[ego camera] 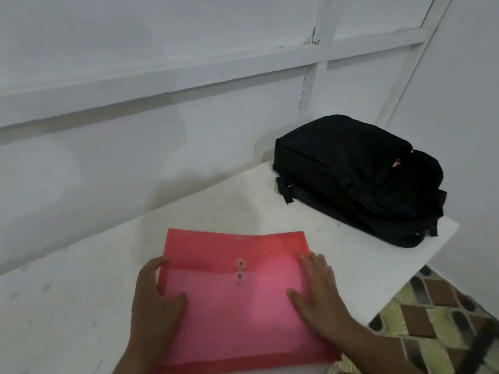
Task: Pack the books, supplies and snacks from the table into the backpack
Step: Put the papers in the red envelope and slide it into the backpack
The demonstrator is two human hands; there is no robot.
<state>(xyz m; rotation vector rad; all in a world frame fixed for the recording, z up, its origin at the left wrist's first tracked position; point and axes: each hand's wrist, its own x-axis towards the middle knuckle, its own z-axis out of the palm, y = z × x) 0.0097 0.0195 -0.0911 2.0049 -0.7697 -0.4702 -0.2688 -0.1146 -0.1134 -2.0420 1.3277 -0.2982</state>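
A translucent red plastic folder (237,292) with a string-and-button clasp lies flat on the white table (81,306) in front of me. My left hand (155,300) holds its left edge, thumb on top and fingers curled round the side. My right hand (318,292) rests flat on its right part, fingers straight. A black backpack (359,179) lies on its side at the table's far right corner, apart from the folder. Its zip seems partly open near a small red tag.
A white panelled wall (162,103) runs right behind the table. The table's right edge drops off to a patterned tiled floor (437,314) at the lower right.
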